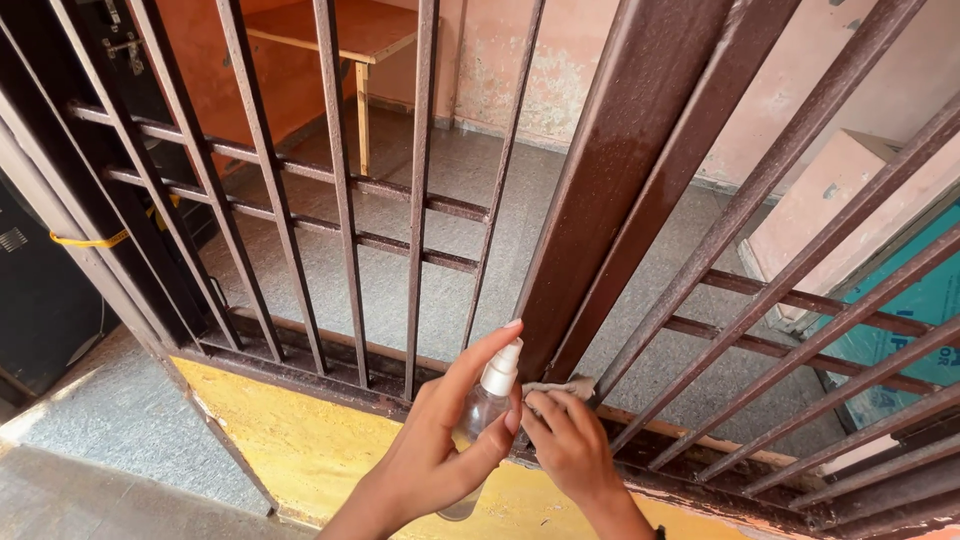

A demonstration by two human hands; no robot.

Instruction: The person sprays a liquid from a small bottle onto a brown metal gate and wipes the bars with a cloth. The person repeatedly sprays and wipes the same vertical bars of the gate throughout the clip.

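My left hand (435,440) grips a small clear spray bottle (484,405) with a white nozzle, its index finger stretched over the top. My right hand (568,448) presses a small beige cloth (560,387) against the foot of a thick brown metal gate post (620,180). The nozzle sits right beside the cloth and the post. Both hands are low in the view, close together, in front of the barred gate.
A brown barred metal gate (340,200) fills the view, standing on a yellow-painted sill (300,440). Behind the bars lie a grey floor (450,250), an orange wooden table (350,30), peeling pink walls and a teal board (915,310) at right.
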